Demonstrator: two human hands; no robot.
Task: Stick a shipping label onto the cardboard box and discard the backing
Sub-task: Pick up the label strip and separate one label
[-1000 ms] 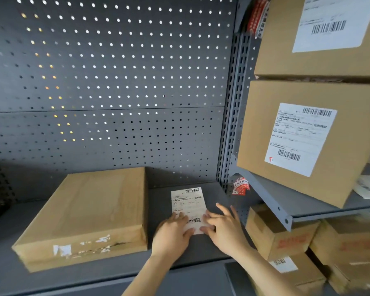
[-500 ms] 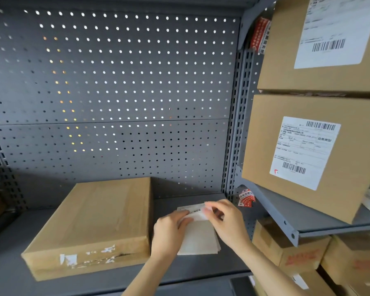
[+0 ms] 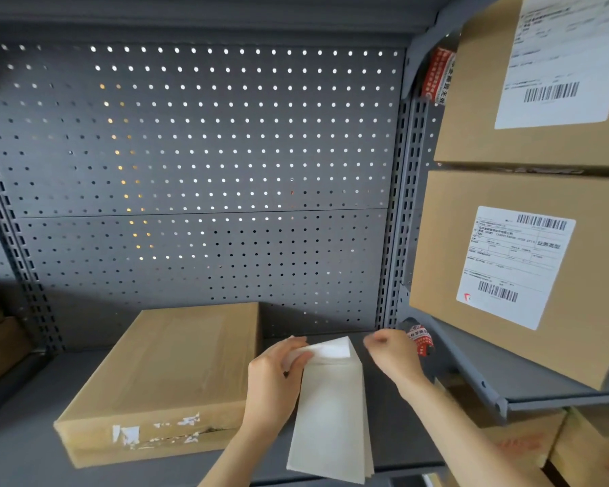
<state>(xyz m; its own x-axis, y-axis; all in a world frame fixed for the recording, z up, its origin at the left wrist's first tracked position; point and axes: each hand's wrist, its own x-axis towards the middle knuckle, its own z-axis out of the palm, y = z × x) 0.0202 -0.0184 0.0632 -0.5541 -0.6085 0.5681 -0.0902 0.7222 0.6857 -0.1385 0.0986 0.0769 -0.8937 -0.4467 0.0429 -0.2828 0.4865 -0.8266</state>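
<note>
A flat cardboard box [image 3: 166, 377] lies on the grey shelf [image 3: 25, 441], left of my hands. My left hand [image 3: 275, 377] grips the upper left corner of a white shipping label sheet [image 3: 331, 420], which hangs down with its blank side towards me. Its top edge is curled over, and several sheet edges show at its lower right. My right hand [image 3: 391, 356] is blurred, a short way right of the sheet's top corner. It does not touch the sheet, its fingers are curled, and nothing shows in them.
A perforated grey back panel [image 3: 204, 170] rises behind the shelf. To the right, two labelled cardboard boxes [image 3: 507, 261] sit stacked on a higher shelf [image 3: 479, 381], with more boxes [image 3: 521, 444] below. A red-and-white tape tag [image 3: 421, 340] hangs by the upright.
The label sheet has come up off the shelf and turned blank side towards me. My right hand has let go of its top edge and moved right. My left hand still holds it.
</note>
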